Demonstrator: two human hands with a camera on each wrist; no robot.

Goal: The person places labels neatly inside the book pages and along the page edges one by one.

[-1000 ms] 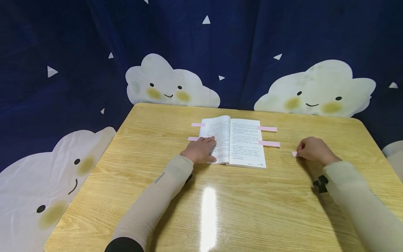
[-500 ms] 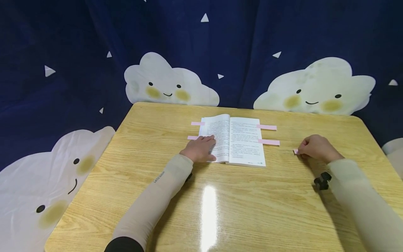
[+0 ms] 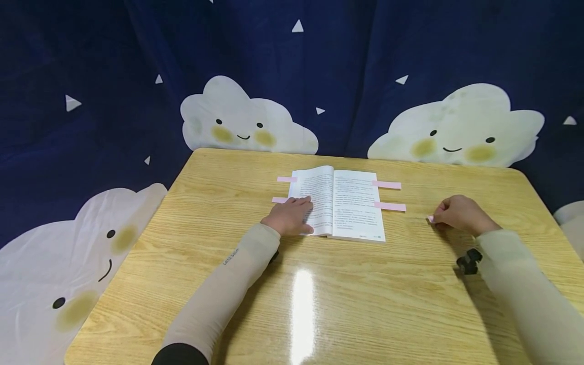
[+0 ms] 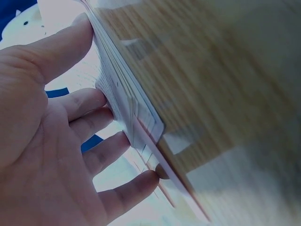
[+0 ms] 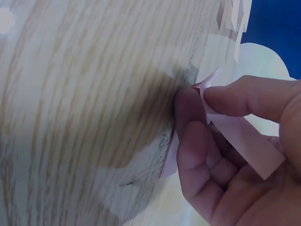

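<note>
An open book (image 3: 359,203) with printed white pages lies on the wooden table (image 3: 237,177). My left hand (image 3: 287,217) rests on its left page with fingers extended; in the left wrist view its fingertips (image 4: 117,139) are at the page edges. Pink sticky tabs stick out on both sides: an upper right tab (image 3: 388,185), a lower right tab (image 3: 391,207), an upper left tab (image 3: 286,179) and a lower left tab (image 3: 279,199). Right of the book, my right hand (image 3: 460,214) pinches a pink sticky strip (image 5: 249,146) between thumb and index finger. More pink paper (image 5: 170,160) shows beneath those fingers.
Behind the table hangs a dark blue curtain (image 3: 342,61) with white clouds and triangles. The table's far edge runs close behind the book. A bright light reflection (image 3: 302,314) lies on the near tabletop.
My right hand has shifted slightly right, and less pink paper shows at its fingertips in the head view. The left hand stays on the page.
</note>
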